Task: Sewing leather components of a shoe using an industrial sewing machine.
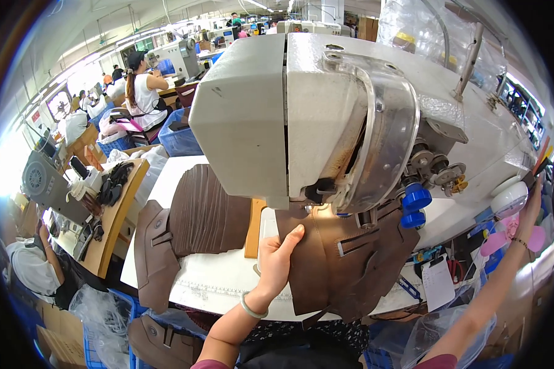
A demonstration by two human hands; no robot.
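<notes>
A large sewing machine (246, 117) fills the middle, its head over a brown leather piece (317, 264) with a slot cut in it. The piece lies on the white machine table, its far edge under the machine head. At its left edge, my left hand (277, 255) grips it with the thumb on top; the other fingers are mostly hidden. Far to the right, my right arm stretches up the machine's side. My right hand (533, 195) is beside a white round part (509, 198) and some orange and yellow sticks; its fingers are too small to read.
Left of the machine stands a fanned stack of brown leather pieces (206, 212), with another leather piece (154, 258) beside it. A pink fan (511, 232), a white tag (437, 284) and small tools are at the right. Blue crates (180, 136) and co-workers (146, 92) are farther left.
</notes>
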